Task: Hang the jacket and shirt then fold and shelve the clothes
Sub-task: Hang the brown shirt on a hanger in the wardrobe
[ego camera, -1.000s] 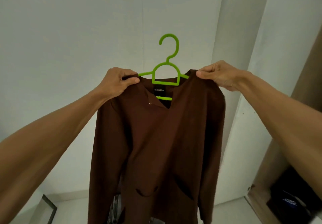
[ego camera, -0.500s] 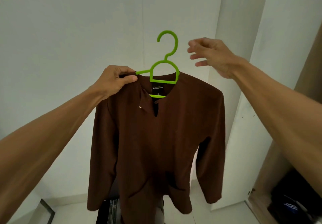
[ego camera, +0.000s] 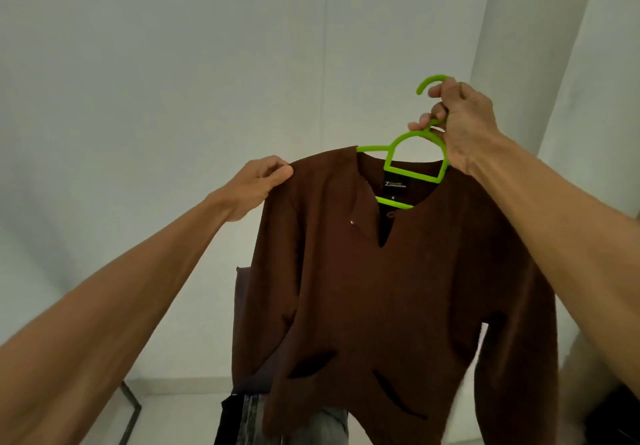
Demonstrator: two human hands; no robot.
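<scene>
A brown long-sleeved shirt (ego camera: pixel 391 289) hangs on a bright green plastic hanger (ego camera: pixel 412 157), held up in front of a white wall. My right hand (ego camera: pixel 460 122) grips the hanger at the neck just below its hook. My left hand (ego camera: pixel 256 185) pinches the shirt's left shoulder between thumb and fingers. The shirt tilts, its right side higher than its left. Both sleeves hang down, and two pocket openings show near the hem.
Grey and black clothes (ego camera: pixel 291 420) lie below the shirt's hem. A dark metal frame leg (ego camera: pixel 130 406) stands on the pale floor at the lower left. A white column (ego camera: pixel 526 46) rises at the right, with a dark shape at the lower right edge.
My right hand left the shirt's right shoulder, rose, and took hold of the hanger below its hook. The hanger and shirt shifted right and tilted. My left hand slid outward along the shoulder.
</scene>
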